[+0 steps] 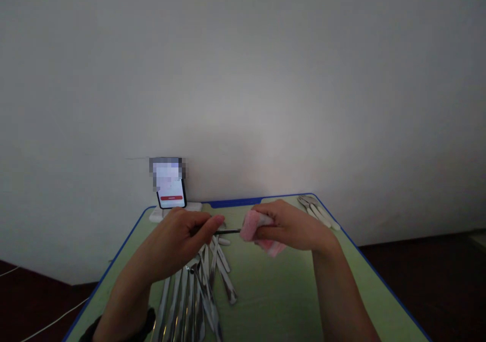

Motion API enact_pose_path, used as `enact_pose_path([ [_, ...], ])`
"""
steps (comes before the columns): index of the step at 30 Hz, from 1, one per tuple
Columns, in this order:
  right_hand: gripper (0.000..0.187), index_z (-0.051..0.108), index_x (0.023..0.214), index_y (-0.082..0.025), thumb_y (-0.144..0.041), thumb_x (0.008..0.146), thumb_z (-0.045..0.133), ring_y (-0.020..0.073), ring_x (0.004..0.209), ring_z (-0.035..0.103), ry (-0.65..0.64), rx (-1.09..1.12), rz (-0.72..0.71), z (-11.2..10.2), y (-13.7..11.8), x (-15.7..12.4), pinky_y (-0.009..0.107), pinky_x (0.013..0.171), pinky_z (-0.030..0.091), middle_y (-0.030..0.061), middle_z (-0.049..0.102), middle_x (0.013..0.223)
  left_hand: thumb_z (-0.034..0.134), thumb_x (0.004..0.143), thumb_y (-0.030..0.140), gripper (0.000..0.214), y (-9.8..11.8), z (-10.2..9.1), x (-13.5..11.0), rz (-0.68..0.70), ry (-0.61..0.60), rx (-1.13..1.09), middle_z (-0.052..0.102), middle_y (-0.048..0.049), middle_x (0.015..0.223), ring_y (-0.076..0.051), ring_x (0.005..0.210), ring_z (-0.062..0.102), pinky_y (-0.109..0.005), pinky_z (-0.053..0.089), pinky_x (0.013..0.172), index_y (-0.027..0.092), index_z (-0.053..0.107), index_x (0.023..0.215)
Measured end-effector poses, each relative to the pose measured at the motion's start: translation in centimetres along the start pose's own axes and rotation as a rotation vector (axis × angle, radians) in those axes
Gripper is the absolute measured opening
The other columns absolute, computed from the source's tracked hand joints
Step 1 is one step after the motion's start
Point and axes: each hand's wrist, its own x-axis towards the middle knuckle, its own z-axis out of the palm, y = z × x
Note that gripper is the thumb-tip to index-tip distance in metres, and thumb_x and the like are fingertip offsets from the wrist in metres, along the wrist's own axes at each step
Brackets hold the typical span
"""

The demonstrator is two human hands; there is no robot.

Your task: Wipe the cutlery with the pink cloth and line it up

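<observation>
My left hand (186, 241) is closed around the handle of a thin piece of cutlery (227, 231) and holds it level above the table. The far end of that piece goes into a pink cloth (251, 225). My right hand (292, 225) is closed on the cloth and wraps it round the cutlery's tip. Below my left hand, a pile of several metal cutlery pieces (197, 291) lies on the green table (273, 291).
A few forks (317, 210) lie apart at the table's far right corner. A phone (170, 193) with a lit screen stands on a white base at the far left edge, against the pale wall. The table has a blue rim and dark floor on both sides.
</observation>
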Motion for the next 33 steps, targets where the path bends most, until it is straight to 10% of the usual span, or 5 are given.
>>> enact_pose_path([
  [14,0.03,0.064,0.09,-0.015,-0.041,0.074,0.061,0.0156,0.074,0.064,0.994,1.027,-0.17,3.5,-0.6,4.6,0.029,0.067,0.051,0.0057,0.069,0.087,0.036,0.087,0.043,0.044,1.9,2.0,0.7,-0.074,0.389,-0.198,0.036,0.0052,0.043,-0.009,0.04,0.035,-0.02,0.024,0.041,0.017,0.052,0.055],
  [27,0.033,0.062,0.094,-0.017,-0.045,0.076,0.059,0.0113,0.068,0.064,0.982,1.412,-0.065,4.8,-0.8,5.9,0.023,0.062,0.052,0.0025,0.068,0.081,0.039,0.085,0.027,0.029,2.6,5.2,2.2,0.032,0.47,-0.012,0.034,0.0076,0.044,-0.007,0.039,0.037,-0.02,0.025,0.046,0.018,0.048,0.058],
  [33,0.027,0.062,0.089,-0.017,-0.04,0.075,0.062,0.0105,0.068,0.063,1.009,1.426,-0.071,4.1,0.2,5.9,0.021,0.063,0.051,0.0006,0.068,0.078,0.034,0.09,0.032,0.028,1.9,3.5,1.9,0.08,0.03,-0.039,0.053,0.0031,0.059,-0.011,0.053,0.049,-0.021,0.03,0.051,0.018,0.055,0.077],
])
